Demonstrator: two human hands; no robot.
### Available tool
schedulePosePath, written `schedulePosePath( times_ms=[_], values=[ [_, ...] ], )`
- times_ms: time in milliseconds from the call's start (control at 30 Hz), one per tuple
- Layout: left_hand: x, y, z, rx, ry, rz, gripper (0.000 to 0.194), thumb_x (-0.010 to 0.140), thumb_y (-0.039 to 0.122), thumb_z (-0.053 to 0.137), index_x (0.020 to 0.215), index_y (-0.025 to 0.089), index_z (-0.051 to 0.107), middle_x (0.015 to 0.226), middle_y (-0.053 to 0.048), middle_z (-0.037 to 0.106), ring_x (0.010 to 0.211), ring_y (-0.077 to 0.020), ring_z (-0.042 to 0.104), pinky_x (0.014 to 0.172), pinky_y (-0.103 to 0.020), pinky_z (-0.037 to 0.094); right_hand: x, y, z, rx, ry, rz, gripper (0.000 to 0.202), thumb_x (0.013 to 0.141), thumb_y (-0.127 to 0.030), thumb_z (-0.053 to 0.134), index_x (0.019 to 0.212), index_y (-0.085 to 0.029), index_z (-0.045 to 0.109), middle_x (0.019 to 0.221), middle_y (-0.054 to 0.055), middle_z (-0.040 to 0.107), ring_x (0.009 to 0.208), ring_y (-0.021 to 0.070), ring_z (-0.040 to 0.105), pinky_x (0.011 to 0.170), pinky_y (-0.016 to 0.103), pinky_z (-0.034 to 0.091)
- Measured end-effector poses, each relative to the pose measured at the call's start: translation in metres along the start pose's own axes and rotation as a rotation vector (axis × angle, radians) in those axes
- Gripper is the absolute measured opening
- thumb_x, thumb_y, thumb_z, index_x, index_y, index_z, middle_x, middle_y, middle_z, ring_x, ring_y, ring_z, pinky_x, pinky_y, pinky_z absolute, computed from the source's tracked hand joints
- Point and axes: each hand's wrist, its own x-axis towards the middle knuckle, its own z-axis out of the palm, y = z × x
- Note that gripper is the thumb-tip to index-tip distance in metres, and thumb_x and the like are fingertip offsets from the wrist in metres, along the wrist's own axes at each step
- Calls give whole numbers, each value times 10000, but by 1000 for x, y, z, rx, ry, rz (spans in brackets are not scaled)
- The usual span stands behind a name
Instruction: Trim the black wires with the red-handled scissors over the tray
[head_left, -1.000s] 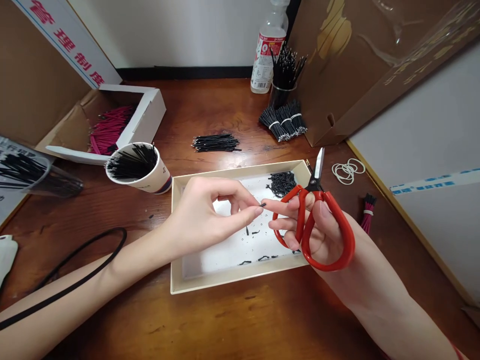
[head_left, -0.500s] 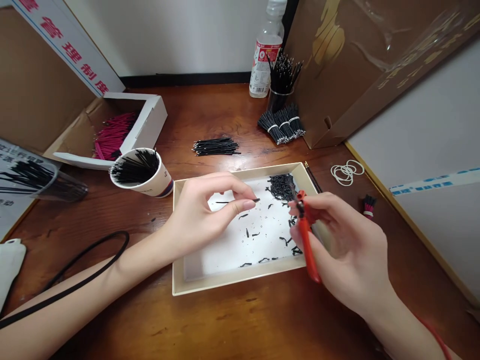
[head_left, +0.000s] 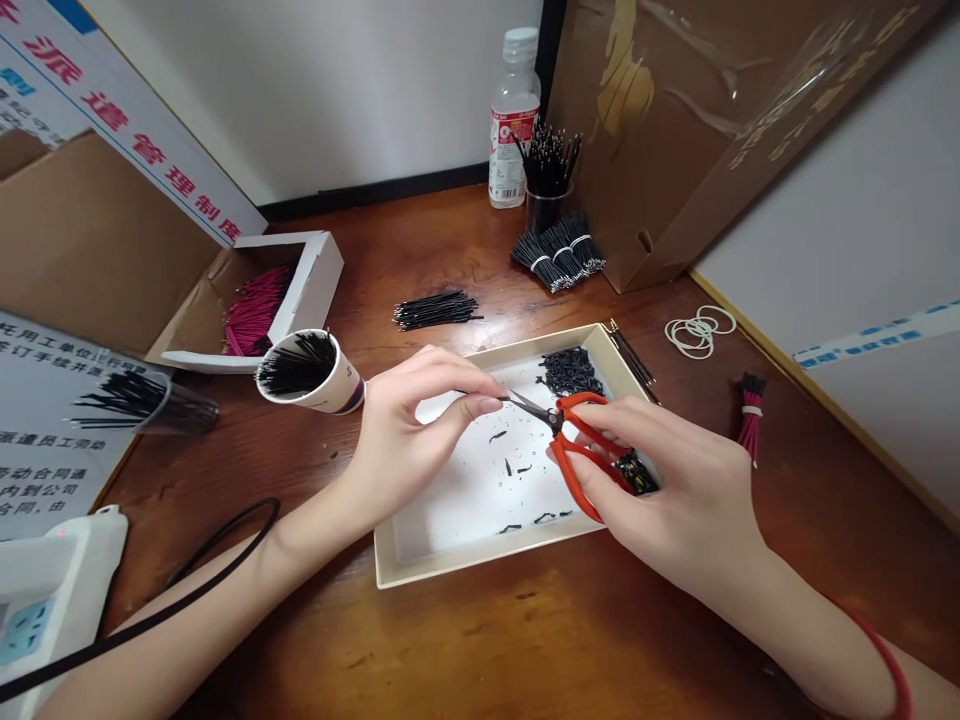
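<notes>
My left hand (head_left: 420,430) is closed in a pinch over the shallow tray (head_left: 450,575), on a small black wire piece whose tip barely shows at the fingertips. My right hand (head_left: 667,480) grips red-handled scissors (head_left: 581,480). Their blades are slightly parted and point left, with the tips right at my left fingertips. Inside the tray a heap of short black scraps (head_left: 571,372) lies at the back right corner, and loose bits are scattered on the white bottom.
Behind the tray lie a pile of black wires (head_left: 437,309) and banded bundles (head_left: 559,253). A paper cup (head_left: 341,390) of wires stands left, a bottle (head_left: 514,120) at the back. Rubber bands (head_left: 699,332) and a pink bundle (head_left: 751,420) lie right.
The scissors have turned and moved left, so their blades now meet my left fingertips; the handles are spread wider. The whole view has shifted somewhat, showing more of the left side.
</notes>
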Motion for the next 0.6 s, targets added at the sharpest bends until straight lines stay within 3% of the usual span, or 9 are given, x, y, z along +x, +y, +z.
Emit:
schedulePosePath(
  times_ms=[333,600],
  values=[
    [0,0,0,8,0,-22,101,801,114,728,789,209,762,765,-24,733,720,-148,640,687,-289,533,1,-2,0,-20,16,-8,189,803,-108,633,937,-240,615,753,13,697,599,145,635,504,269,478],
    [1,0,0,2,7,-36,139,785,71,727,769,205,764,751,-14,720,705,-136,630,677,-280,502,-1,-3,-1,-78,15,-27,154,833,-104,619,906,-240,611,735,1,698,571,122,610,477,253,447]
  ],
)
